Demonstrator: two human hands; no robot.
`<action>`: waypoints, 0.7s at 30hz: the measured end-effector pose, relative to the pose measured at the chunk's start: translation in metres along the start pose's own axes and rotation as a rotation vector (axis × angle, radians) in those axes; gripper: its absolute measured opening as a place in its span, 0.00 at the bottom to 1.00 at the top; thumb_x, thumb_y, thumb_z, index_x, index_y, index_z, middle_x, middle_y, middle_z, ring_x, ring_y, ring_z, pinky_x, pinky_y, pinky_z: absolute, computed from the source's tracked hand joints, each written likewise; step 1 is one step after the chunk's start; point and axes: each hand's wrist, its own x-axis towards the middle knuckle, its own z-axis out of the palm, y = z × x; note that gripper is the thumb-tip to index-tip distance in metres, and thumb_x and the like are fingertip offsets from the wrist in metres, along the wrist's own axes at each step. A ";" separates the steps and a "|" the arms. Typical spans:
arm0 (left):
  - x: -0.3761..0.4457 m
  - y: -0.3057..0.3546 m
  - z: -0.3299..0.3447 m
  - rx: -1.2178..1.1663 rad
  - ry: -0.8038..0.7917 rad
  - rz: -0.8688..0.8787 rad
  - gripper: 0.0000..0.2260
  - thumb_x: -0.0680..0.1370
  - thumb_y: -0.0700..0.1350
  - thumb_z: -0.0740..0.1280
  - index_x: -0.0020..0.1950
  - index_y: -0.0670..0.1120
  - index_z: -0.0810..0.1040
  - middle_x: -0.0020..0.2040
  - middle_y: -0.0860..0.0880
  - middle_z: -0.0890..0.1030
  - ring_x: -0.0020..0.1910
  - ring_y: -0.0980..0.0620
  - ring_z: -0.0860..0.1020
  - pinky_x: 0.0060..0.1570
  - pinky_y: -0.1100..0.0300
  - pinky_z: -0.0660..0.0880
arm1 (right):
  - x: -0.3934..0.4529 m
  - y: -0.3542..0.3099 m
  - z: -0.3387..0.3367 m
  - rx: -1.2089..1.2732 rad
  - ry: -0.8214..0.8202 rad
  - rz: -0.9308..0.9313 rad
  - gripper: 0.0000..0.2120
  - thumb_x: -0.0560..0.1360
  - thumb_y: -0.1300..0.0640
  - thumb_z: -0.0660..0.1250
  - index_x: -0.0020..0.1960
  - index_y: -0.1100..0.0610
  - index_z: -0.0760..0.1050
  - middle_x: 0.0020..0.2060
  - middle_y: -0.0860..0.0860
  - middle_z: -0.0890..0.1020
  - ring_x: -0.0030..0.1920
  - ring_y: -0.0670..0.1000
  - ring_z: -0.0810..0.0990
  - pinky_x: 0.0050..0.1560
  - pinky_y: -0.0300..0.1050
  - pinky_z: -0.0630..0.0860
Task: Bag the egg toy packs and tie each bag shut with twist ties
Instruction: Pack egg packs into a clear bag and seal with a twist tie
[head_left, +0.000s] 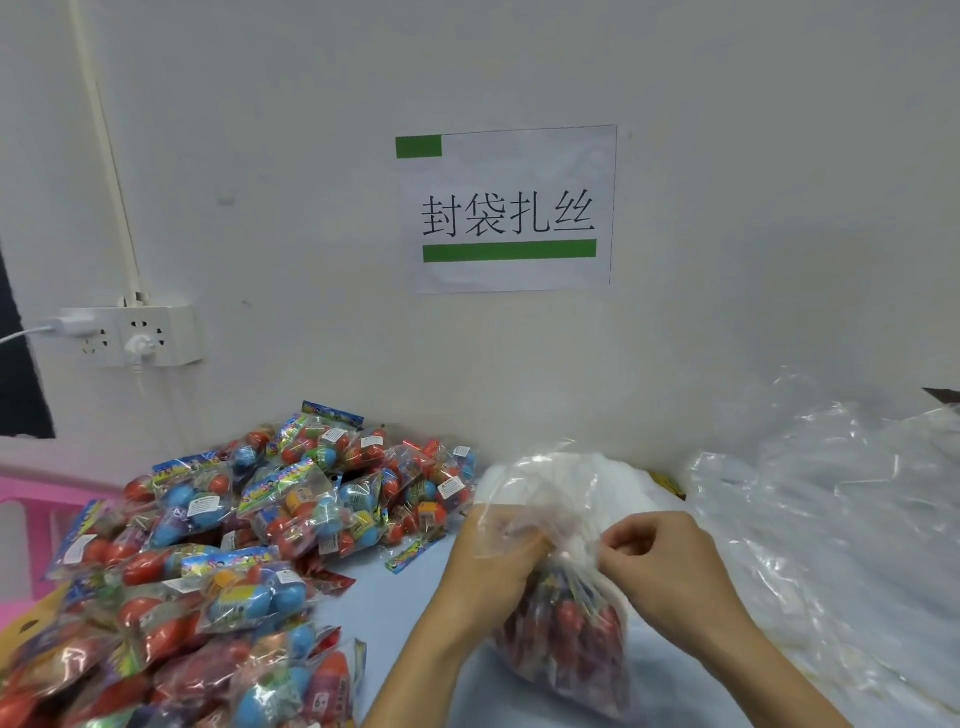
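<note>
In the lower middle of the frame the left hand (496, 564) grips the gathered neck of the bag (566, 629) while the right hand (660, 558) pinches the plastic just beside it; to tie well, keep the neck bunched tight and wind close above the packs, which hang below both hands. Loose egg packs (218, 551) fill the left, spare bags (831, 519) the right

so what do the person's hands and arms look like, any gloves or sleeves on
Both are bare: the left hand and right hand wear no gloves, and no rings, watch or bracelet show. The forearms are uncovered down to the bottom edge of the picture, with no sleeve in view.
</note>
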 end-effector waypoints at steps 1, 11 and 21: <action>-0.001 0.001 0.003 0.018 -0.020 0.015 0.08 0.72 0.46 0.68 0.43 0.46 0.86 0.44 0.43 0.84 0.42 0.50 0.80 0.48 0.57 0.77 | 0.000 0.000 0.000 -0.034 -0.023 -0.011 0.18 0.71 0.64 0.68 0.24 0.51 0.78 0.21 0.42 0.78 0.25 0.44 0.75 0.25 0.29 0.66; -0.002 0.003 0.006 0.075 -0.048 -0.003 0.09 0.78 0.44 0.66 0.42 0.45 0.85 0.42 0.35 0.81 0.39 0.50 0.74 0.43 0.51 0.72 | 0.001 0.006 0.002 0.093 -0.225 -0.003 0.14 0.76 0.62 0.68 0.32 0.64 0.75 0.28 0.51 0.69 0.32 0.49 0.63 0.32 0.39 0.61; 0.001 0.004 0.007 0.042 0.068 -0.025 0.07 0.77 0.37 0.68 0.42 0.41 0.85 0.40 0.42 0.83 0.37 0.57 0.79 0.38 0.62 0.76 | -0.002 0.002 -0.002 0.274 -0.323 -0.057 0.14 0.76 0.56 0.72 0.32 0.55 0.83 0.30 0.57 0.80 0.33 0.48 0.75 0.36 0.38 0.69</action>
